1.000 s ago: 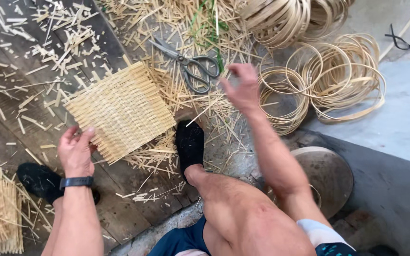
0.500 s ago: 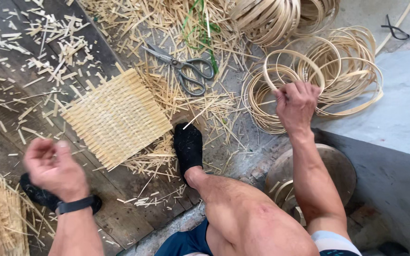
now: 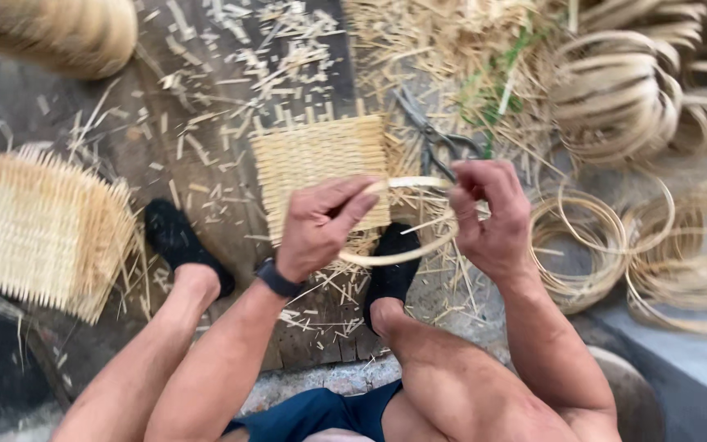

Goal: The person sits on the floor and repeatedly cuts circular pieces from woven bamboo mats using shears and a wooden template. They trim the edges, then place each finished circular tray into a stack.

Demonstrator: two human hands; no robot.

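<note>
I have a thin bamboo hoop [image 3: 403,245] held up between both hands, above the flat woven panel [image 3: 321,164] lying on the wooden floor [image 3: 206,98]. The panel looks woven through but carries no rim yet (my reading). My left hand [image 3: 321,225] and right hand [image 3: 488,213] both have fingers pinched tight on the hoop.

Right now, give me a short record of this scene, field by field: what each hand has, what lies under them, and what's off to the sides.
left hand: pinches one side of a thin bamboo ring
right hand: grips the ring's other side
below the hands: flat woven mat on the plank floor
scissors: on the straw litter beyond the mat
person's right: coils of bamboo hoops
person's left: woven panel with loose ends
feet: in black socks
</note>
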